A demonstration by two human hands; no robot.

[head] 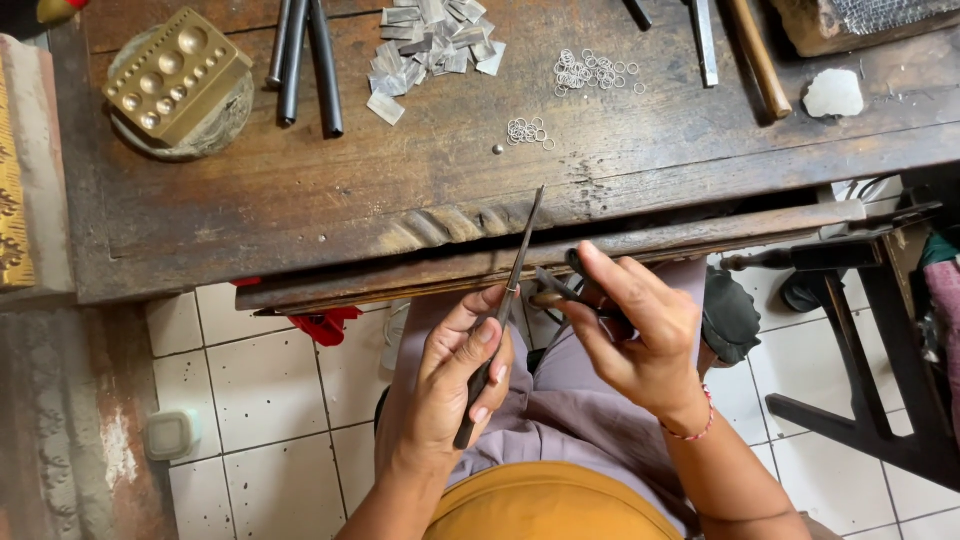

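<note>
My left hand [455, 375] grips a thin, dark tapered metal rod [518, 265] by its lower handle; the rod's tip points up to the front edge of the wooden workbench [330, 190]. My right hand [635, 330] holds dark pliers [560, 285], whose jaws meet the rod about midway up. Both hands work over my lap, just below the bench edge. On the bench lie two small heaps of silver wire rings [595, 70] [528, 131] and a pile of small silver sheet pieces [430, 45].
A brass dapping block [175, 75] rests on a round base at the left. Dark steel rods [305, 60] lie beside it. A wooden hammer handle [758, 55] and a white lump [833, 93] are at the right. White tiled floor [260, 390] lies below.
</note>
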